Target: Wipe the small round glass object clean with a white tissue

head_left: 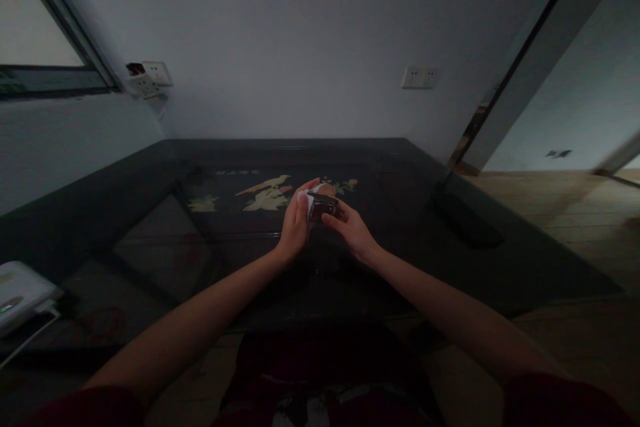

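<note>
Your left hand [295, 225] and right hand [353, 228] meet above the dark glass bench [150, 240]. The small dark box [323, 207] sits between the two hands, held clear of the bench. Your right fingers [336, 216] are clamped on its near and right sides. Your left fingers [306, 187] are curled shut round a white wipe [305, 199], which is pressed against the box's left end and touches both fingertips and box. Box detail is too dim to read. A white device [20, 290] lies well left of your left hand.
</note>
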Demonstrator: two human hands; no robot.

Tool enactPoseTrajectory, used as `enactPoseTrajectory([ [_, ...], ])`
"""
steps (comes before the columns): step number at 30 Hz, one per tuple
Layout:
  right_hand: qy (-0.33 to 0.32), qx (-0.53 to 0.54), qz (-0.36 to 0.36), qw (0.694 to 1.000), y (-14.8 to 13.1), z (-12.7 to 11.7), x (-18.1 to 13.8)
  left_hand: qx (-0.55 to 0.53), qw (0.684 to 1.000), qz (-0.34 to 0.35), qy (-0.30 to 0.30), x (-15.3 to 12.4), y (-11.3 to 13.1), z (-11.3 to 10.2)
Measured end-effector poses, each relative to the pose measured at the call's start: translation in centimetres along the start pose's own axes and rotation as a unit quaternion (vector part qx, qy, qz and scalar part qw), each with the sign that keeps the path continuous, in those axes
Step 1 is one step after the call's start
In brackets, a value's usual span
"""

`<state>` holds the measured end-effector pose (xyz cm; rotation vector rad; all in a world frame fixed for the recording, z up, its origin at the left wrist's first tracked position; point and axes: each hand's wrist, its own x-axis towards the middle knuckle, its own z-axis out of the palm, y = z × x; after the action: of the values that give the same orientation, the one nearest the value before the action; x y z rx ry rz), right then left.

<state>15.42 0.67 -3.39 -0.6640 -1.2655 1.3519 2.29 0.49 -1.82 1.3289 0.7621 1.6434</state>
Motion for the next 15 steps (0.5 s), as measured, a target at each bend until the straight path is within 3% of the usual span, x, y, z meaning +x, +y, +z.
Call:
enactPoseTrajectory([
  [6,-0.012,-0.037,-0.039,0.998,-0.4,-0.1,-0.1,-0.152,0.959,-0.236,0.045,1.5,-0.6,-0.2],
  [8,-0.019,-0.048,-0.054,0.997,-0.6,-0.2,0.0,-0.154,0.949,-0.269,0.063,1.6,-0.5,-0.3],
  [11,-0.017,-0.058,-0.06,0.996,-0.7,-0.2,0.1,-0.122,0.972,-0.198,0.039,1.0,0.0,-0.2],
  [15,0.017,-0.048,-0.056,0.997,-0.6,-0.1,0.3,-0.015,1.0,0.004,-0.017,-0.3,0.7,0.0],
])
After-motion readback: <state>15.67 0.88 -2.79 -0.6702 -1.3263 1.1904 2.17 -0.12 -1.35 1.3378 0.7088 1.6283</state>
